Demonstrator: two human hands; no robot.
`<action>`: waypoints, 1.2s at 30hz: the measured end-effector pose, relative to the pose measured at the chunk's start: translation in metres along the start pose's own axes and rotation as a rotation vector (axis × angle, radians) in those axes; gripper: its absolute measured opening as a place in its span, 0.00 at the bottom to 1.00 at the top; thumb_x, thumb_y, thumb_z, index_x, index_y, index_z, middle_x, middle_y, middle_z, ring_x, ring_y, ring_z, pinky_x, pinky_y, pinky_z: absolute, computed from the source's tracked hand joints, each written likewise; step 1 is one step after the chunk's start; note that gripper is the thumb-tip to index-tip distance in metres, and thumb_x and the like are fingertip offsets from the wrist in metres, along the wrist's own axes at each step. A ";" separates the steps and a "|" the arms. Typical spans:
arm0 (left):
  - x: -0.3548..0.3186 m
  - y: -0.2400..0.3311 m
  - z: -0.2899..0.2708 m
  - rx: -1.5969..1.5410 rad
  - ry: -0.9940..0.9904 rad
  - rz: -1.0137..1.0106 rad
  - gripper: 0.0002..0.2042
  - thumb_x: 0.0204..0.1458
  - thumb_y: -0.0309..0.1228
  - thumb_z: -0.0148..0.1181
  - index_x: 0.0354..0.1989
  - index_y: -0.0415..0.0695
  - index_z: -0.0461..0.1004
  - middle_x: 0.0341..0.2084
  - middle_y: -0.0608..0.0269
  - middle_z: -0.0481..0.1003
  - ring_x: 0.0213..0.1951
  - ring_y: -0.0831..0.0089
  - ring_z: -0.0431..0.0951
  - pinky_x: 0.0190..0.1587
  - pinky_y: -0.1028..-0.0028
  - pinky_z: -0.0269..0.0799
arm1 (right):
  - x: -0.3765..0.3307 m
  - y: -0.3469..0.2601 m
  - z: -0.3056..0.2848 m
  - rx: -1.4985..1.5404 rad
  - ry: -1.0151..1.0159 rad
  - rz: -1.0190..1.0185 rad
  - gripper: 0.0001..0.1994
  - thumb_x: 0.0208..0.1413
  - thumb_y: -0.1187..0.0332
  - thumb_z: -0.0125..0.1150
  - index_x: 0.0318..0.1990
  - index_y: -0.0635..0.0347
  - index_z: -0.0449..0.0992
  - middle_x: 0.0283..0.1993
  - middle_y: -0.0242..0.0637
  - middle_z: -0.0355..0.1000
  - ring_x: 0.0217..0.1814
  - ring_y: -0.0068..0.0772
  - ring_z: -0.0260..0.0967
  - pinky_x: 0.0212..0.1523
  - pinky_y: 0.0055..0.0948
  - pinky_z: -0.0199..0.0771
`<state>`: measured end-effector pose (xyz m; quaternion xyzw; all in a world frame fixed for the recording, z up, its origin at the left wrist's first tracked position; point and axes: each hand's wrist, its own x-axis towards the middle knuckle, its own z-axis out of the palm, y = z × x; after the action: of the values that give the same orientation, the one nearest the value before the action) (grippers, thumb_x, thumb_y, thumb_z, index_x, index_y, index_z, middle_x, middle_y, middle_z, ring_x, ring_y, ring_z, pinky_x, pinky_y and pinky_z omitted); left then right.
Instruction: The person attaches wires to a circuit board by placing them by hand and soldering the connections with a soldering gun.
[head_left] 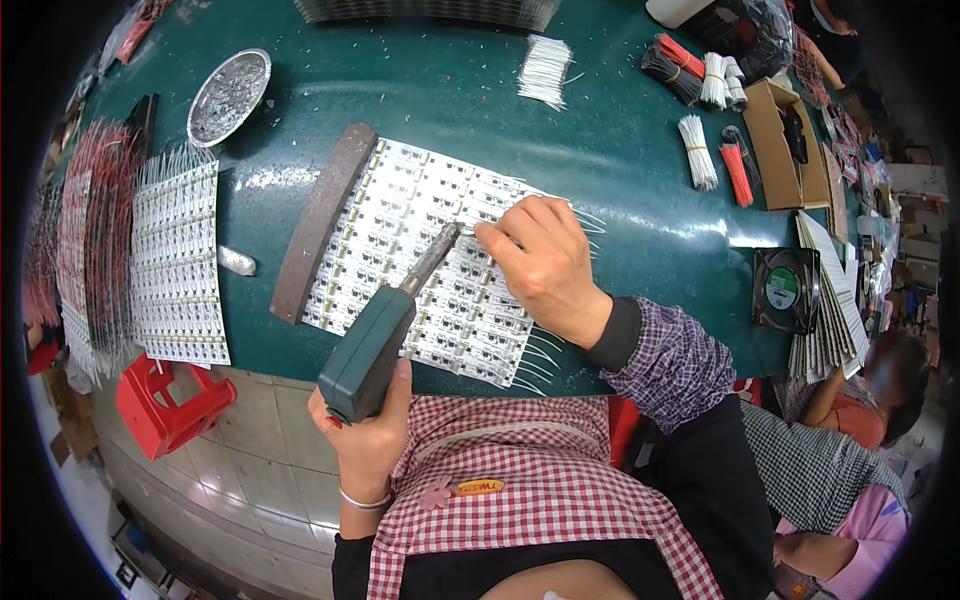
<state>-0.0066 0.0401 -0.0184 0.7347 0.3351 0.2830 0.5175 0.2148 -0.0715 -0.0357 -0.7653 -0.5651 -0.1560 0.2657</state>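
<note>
My left hand point(372, 440) is wrapped round the handle of a dark green soldering gun point(368, 350). Its metal tip rests on or just over the middle of a white circuit board panel point(405, 185) lined with rows of small dark components. Beside that tip, the thumb and forefinger of my right hand point(545, 262) are pinched together low over the panel; whatever they hold is too small to make out. Thin white wires point(540, 358) stick out past the panel's right edge. A brown bar point(320, 225) lies along its left edge.
To the left are a silver bowl point(228, 98), a small metallic piece point(237, 261) and more wired panels point(178, 262). Loose white wires point(543, 72), wire bundles point(697, 152), a cardboard box point(785, 145) and a fan point(785, 290) occupy the far and right sides. People sit at right; a red stool point(170, 410) stands below left.
</note>
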 end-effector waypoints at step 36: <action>-0.003 0.004 -0.006 0.007 0.008 0.020 0.15 0.43 0.20 0.73 0.38 0.34 0.74 0.32 0.59 0.77 0.29 0.76 0.76 0.31 0.77 0.70 | -0.003 -0.001 0.002 0.075 0.030 -0.024 0.12 0.41 0.76 0.62 0.37 0.60 0.78 0.30 0.32 0.69 0.35 0.35 0.69 0.39 0.35 0.68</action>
<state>-0.0125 0.0402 -0.0133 0.7386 0.3310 0.2900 0.5107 0.2126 -0.0724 -0.0391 -0.7456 -0.5755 -0.1493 0.3010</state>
